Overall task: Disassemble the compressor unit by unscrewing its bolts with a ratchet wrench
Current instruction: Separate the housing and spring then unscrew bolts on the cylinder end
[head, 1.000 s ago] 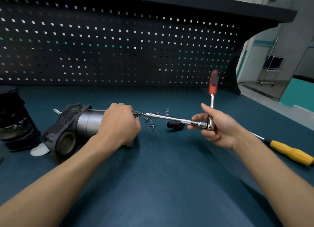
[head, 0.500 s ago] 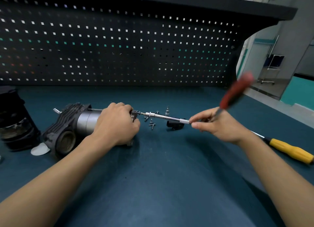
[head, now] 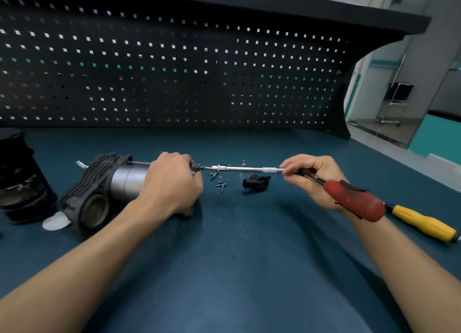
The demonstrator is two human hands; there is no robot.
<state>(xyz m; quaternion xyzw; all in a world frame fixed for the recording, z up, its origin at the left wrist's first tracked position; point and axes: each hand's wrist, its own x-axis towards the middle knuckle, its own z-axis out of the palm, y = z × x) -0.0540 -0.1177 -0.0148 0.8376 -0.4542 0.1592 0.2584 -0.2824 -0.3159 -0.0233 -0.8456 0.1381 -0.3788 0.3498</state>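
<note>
The compressor unit, black finned housing with a grey metal cylinder, lies on its side at the left of the blue bench. My left hand grips its right end and holds it down. A ratchet wrench with a long chrome extension reaches horizontally into that end. My right hand pinches the wrench at its head, and the red handle points down and toward me over my wrist. Several loose screws lie on the bench under the extension.
A small black plastic part lies beside the screws. A yellow-handled screwdriver rests at the right. A black cylindrical part stands at the far left, with a white disc near it. A pegboard walls the back.
The red wrench handle has swung from upright, over to the right, and down toward me. My left hand and the compressor have stayed put.
</note>
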